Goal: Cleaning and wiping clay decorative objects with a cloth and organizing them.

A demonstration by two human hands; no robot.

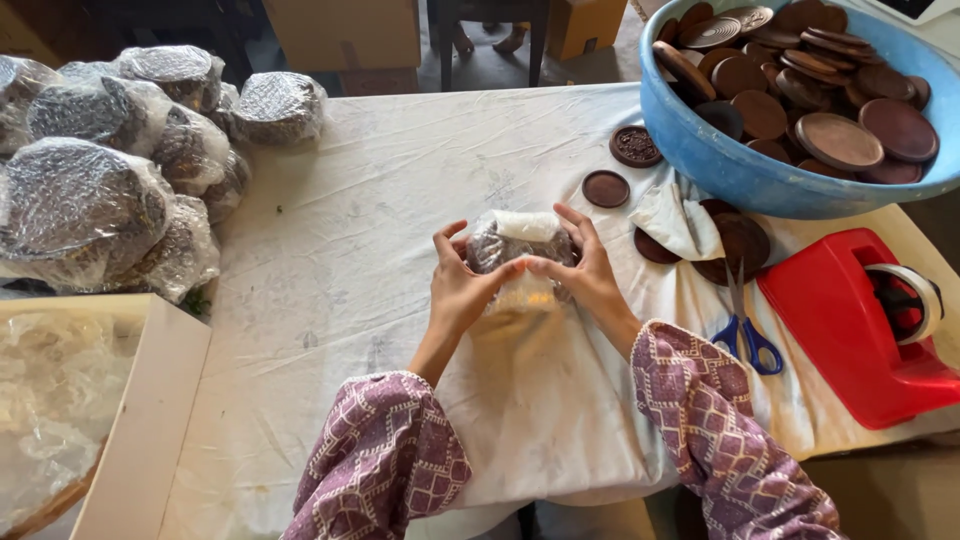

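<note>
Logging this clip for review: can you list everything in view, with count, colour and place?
wrapped bundle: one, dark discs in clear bubble wrap, table centre, held by both hands
wrapped bundles pile: several, clear wrap over dark contents, far left of table
blue basin: one, blue, upper right, filled with brown discs
brown discs: many, brown, in the basin
loose discs: a few, brown, on the cloth beside the basin
scissors: one, blue handles, right of the hands
tape dispenser: one, red, right edge
white cloth: one, white, covering the table
box: one, pale, lower left, with clear wrap inside
left hand: on the bundle's left side
right hand: on the bundle's right side
</note>
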